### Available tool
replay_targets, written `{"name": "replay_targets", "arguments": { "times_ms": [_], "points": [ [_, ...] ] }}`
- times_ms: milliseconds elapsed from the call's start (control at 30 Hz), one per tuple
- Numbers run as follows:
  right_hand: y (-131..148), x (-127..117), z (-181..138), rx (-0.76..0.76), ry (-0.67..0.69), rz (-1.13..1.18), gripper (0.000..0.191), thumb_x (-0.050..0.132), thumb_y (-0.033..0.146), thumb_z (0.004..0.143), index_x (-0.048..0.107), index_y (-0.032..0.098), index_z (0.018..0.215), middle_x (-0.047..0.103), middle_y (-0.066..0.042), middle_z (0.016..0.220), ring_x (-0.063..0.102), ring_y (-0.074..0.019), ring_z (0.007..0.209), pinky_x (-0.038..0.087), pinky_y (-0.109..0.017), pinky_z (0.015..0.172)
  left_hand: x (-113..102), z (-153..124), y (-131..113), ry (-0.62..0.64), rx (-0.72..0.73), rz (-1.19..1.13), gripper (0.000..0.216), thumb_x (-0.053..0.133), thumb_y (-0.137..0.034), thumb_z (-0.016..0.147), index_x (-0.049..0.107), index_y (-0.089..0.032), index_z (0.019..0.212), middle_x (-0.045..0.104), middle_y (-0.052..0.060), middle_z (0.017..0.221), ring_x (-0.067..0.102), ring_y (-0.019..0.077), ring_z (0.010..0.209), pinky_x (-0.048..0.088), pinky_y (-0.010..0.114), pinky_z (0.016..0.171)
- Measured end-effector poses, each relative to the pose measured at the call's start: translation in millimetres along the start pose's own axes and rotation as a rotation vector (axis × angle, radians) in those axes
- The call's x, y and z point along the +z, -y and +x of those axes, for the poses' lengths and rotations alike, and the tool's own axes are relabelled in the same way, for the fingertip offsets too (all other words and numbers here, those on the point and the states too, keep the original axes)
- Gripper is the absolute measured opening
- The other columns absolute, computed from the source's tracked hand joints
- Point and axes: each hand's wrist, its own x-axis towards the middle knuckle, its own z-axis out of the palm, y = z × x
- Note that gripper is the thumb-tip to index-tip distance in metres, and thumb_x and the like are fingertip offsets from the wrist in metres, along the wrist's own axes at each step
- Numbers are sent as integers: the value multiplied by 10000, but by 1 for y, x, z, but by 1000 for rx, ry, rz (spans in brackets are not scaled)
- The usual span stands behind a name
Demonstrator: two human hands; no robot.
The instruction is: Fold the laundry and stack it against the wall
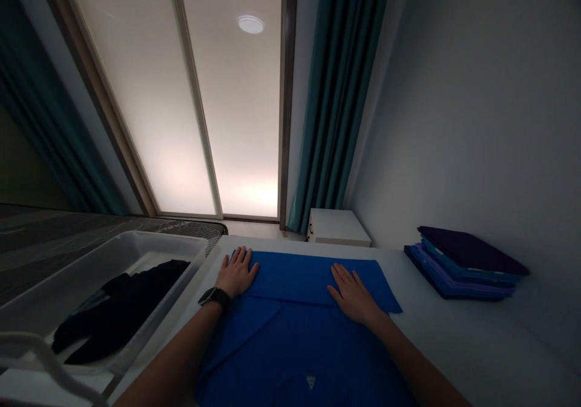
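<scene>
A blue shirt [313, 340] lies spread on the white table in front of me, its far end folded over into a straight band. A small pale logo shows near its collar at the bottom of the view. My left hand [236, 272] rests flat on the far left corner of the folded band, fingers spread, a dark watch [215, 297] on its wrist. Toward the right side of the same band, my right hand [353, 293] lies flat on the cloth, palm down with fingers stretched out. Neither hand grips the fabric.
Left of the shirt stands a clear plastic bin [181, 243] holding dark clothes [131, 304]. A stack of folded garments [463, 264] in purple and blue sits at the right by the wall. Beyond the white table [454, 346] is a small white cabinet [338, 226].
</scene>
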Motion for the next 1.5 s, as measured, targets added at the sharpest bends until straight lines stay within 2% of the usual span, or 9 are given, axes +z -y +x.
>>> {"name": "replay_targets", "arguments": {
  "times_ms": [333,600,767,967,1100,1167,1333,1400,1500],
  "points": [
    [4,-2,-8,12,-38,-30,753,96,605,947,160,115,1516,121,-59,1585,68,-193,1462,-1,-412,1186,-1,0,-1,-7,5,15,647,231,-512,954,293,-158,1492,237,92,1568,164,251,1456,156,515,1152],
    [-2,-2,-16,-8,4,23,723,124,576,955,178,123,1517,119,-62,1587,68,-203,1462,-15,-423,1184,-8,-2,-2,2,29,54,626,234,-491,959,319,-153,1479,268,99,1557,174,244,1455,36,519,1169],
    [-10,-8,-22,-42,20,64,656,200,506,963,203,153,1517,145,-48,1585,83,-187,1461,-18,-414,1184,-15,-4,-19,-20,65,40,604,234,-466,963,350,-145,1461,300,113,1545,192,246,1450,80,494,1171],
    [-32,-18,-23,-60,-63,114,536,333,375,932,414,208,1435,305,-45,1545,162,-199,1449,30,-443,1177,-22,-14,-83,-76,288,-60,520,335,-444,945,439,-227,1407,410,76,1496,287,254,1414,192,447,1152],
    [-55,-24,-19,-25,-210,211,427,349,274,890,632,188,1198,591,-84,1296,473,-218,1249,270,-395,1098,-26,-25,-140,-92,533,-119,377,418,-368,930,568,-241,1252,581,83,1286,492,260,1212,318,430,1061],
    [-70,-28,-18,11,-309,288,392,346,246,858,683,191,1050,661,-80,1129,555,-219,1097,361,-375,1008,-27,-30,-167,-94,630,-122,321,435,-350,932,602,-227,1177,620,81,1148,539,256,1082,375,427,974],
    [-109,-28,-20,139,-512,736,309,415,298,768,691,200,867,652,-28,746,584,-201,718,445,-330,722,-26,-38,-228,-95,844,-132,186,499,-296,923,627,-216,1032,611,63,999,532,224,963,395,365,860],
    [-121,-25,-21,185,-588,896,274,457,312,721,686,199,818,615,-5,654,554,-189,647,424,-307,648,-23,-40,-248,-95,914,-144,152,506,-282,926,634,-215,973,609,56,977,529,217,952,390,356,850],
    [-131,-19,-20,220,-679,998,263,478,328,693,670,194,812,582,12,617,518,-165,609,391,-275,582,-18,-42,-276,-98,988,-164,137,512,-268,929,639,-216,935,605,49,951,529,213,947,391,349,837]
  ]
}}
